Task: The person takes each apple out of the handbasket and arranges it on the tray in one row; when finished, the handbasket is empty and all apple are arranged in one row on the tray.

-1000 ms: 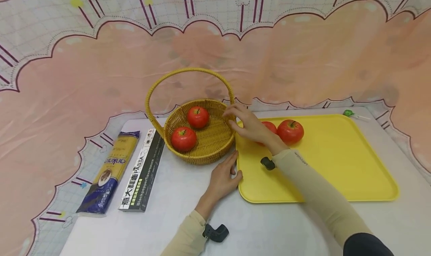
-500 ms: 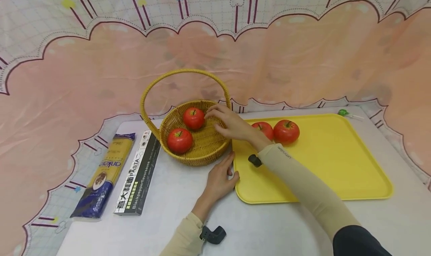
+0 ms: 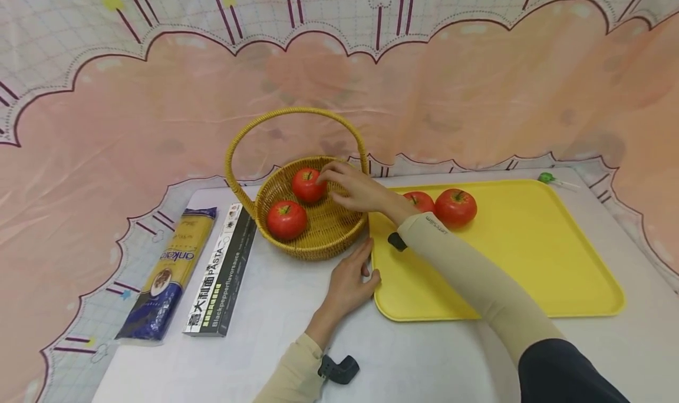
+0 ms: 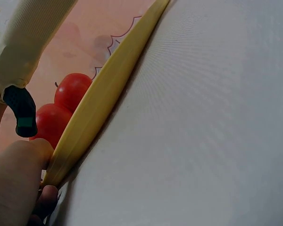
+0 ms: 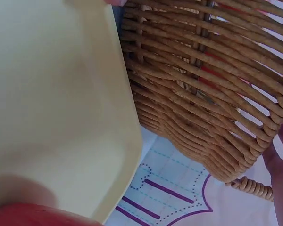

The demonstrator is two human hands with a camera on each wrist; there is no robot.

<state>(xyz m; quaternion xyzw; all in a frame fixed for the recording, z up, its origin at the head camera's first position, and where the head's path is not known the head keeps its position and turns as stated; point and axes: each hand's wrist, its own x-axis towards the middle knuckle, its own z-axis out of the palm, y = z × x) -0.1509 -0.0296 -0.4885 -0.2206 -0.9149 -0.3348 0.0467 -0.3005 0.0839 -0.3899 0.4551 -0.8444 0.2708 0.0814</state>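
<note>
A yellow wicker basket point(image 3: 318, 247) with a tall handle has two red apples inside: the back one point(image 3: 306, 186) and the front one point(image 3: 286, 220). My right hand point(image 3: 352, 188) reaches over the basket's right rim. Its curved fingers are at the right side of the back apple; it does not plainly grip it. In the right wrist view the basket's woven side point(image 5: 193, 84) hides most of the fingers. My left hand point(image 3: 347, 279) rests at the left edge of the yellow tray point(image 3: 504, 261), thumb at the rim, fingers along the edge.
Two more red apples, one point(image 3: 456, 207) beside another point(image 3: 421, 201), lie on the tray's back left. Left of the basket lie a black-and-white pasta box point(image 3: 223, 273) and a yellow-blue pasta packet point(image 3: 167, 276). A green lollipop point(image 3: 546, 178) lies behind the tray.
My right hand has moved left from the basket's right rim to the back apple inside. My left hand stays at the tray's edge. The head view has shifted slightly.
</note>
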